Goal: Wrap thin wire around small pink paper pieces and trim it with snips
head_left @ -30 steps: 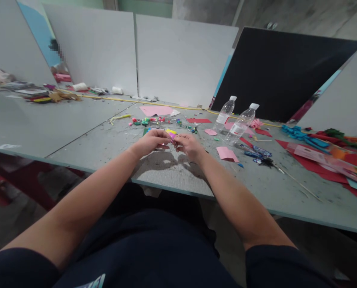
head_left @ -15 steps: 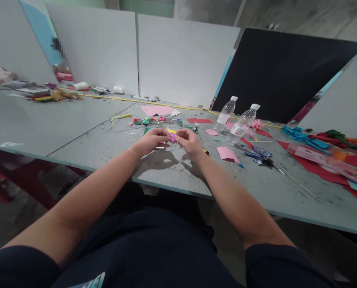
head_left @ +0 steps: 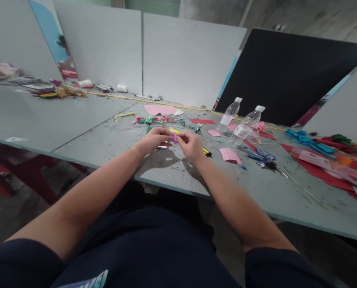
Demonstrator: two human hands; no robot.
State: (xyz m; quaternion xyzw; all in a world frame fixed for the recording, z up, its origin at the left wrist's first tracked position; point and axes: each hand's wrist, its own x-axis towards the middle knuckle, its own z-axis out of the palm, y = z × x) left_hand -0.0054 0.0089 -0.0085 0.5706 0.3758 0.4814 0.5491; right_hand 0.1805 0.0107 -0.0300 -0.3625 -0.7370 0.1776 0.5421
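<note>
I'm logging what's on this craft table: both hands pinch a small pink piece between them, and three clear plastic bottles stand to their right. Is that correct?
Not quite: the head view shows two clear plastic bottles, not three. The rest holds: the left hand and right hand pinch a small pink piece between them, and the bottles stand to their right on the table.

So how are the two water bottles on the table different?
The far bottle stands upright, while the near bottle leans over toward the hands. The far bottle sits closer to the black board; the near bottle is closer to the pink paper. Both are clear plastic with white caps and labels.
</note>
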